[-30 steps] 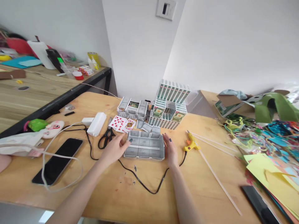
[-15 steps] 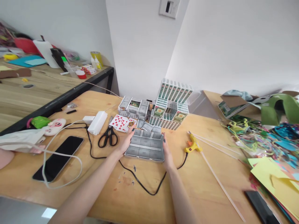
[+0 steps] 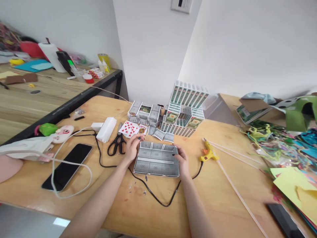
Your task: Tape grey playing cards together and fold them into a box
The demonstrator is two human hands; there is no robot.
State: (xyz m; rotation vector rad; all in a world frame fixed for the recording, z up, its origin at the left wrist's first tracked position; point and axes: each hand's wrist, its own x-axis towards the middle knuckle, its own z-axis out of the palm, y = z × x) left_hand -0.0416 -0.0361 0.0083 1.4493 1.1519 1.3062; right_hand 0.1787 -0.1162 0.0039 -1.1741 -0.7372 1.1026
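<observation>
While holding one gray tray (image 3: 155, 168) at lower center, clamps left hand (image 3: 131, 150) and right hand (image 3: 182, 160) fingers on its ends, near one glue gun (image 3: 210, 153), center-right.

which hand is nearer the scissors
Left. The left hand is just beside the scissors, at the box's left end; the right hand is farther off, at its right end.

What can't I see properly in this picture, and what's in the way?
Head view: underside of the grey card tray, hidden by the tray itself.
Head view: part of its right wall, covered by the right hand.
Head view: top of the white wall plate, cut off by the picture's top edge.
Head view: any fine print on the green-and-white stack, too small to read.
</observation>
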